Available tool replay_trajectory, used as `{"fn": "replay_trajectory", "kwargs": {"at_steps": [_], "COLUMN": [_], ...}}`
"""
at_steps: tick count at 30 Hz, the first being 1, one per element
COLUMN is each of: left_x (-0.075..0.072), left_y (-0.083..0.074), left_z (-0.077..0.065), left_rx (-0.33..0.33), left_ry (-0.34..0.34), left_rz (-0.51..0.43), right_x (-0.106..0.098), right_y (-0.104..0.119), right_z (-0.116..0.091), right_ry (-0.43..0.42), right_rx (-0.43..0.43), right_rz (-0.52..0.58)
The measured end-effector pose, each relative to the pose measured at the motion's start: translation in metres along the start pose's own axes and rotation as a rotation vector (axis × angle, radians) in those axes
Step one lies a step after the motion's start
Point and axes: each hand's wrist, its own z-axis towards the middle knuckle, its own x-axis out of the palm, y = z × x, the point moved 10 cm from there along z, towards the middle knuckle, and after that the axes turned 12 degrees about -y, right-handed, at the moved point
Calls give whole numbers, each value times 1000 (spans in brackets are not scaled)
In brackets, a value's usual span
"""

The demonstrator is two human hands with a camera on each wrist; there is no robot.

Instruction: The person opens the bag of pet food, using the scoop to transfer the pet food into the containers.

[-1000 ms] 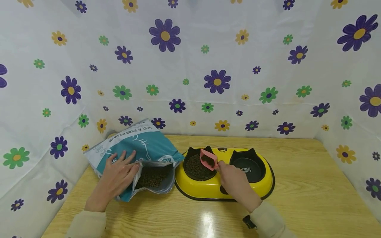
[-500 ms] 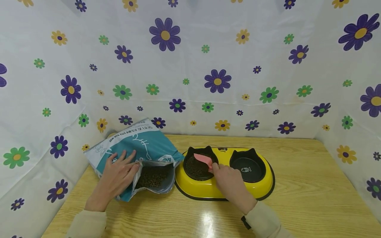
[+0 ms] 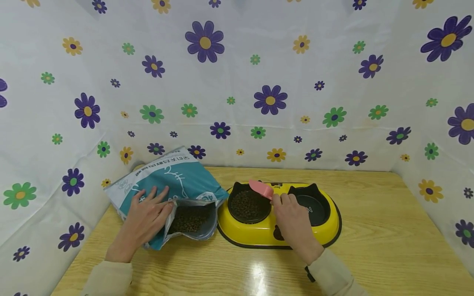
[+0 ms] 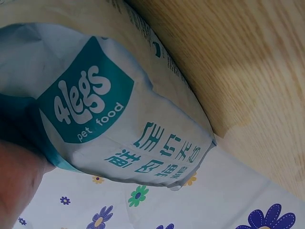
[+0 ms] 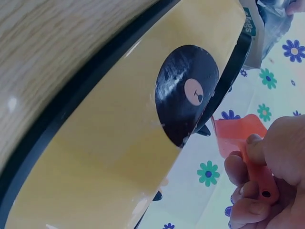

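Observation:
A teal and white pet food bag [image 3: 185,176] lies tilted at the left, its mouth facing forward with brown kibble [image 3: 189,220] inside. My left hand [image 3: 146,216] lies across it, several fingers spread over the bag, thumb and a finger gripping the mouth's edge. In the left wrist view the bag's printed side [image 4: 109,109] fills the middle. With my right hand [image 3: 292,220] I hold a pink scoop [image 3: 261,189] by its handle, over the back right rim of the left bowl [image 3: 249,220]. Kibble covers that bowl's bottom. The scoop's inside is hidden in the head view.
A yellow double-bowl feeder [image 3: 244,236] stands mid-table; its right black bowl [image 3: 314,209] shows a fish-bone print and no kibble. Flower-patterned cloth [image 3: 229,74] hangs behind and at both sides. Bare wooden table [image 3: 389,230] extends to the right.
The scoop tipped down over the left bowl, then lifted toward its back right rim. My right hand moved left, then back to the right. My left hand and the bag stayed put.

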Motion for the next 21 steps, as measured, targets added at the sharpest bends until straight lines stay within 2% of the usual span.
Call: {"fn": "replay_trajectory", "kwargs": {"at_steps": [5,7,10,14,17,21], "left_x": [-1,-1,-2,-3,-2,-2], "left_y": [-2,-3,-4,-4,-3,-5], "left_z": [0,0,0,1,1,0], "left_rx": [18,28,40,44,36,61], "left_ry": [-19,-24,-30,-28,-17,-12], "left_rz": [3,7,12,15,9,16], "right_x": [5,9,17,27,30,28], "right_y": [-11,-16,-18,-6,8,31], "right_z": [-1,-2,-5,-13,-20,-24], "right_ry": [41,69,147,305,428,542], "right_rx": [110,200,329,466,513,503], "right_rz": [128,264,531,863,1029,1174]}}
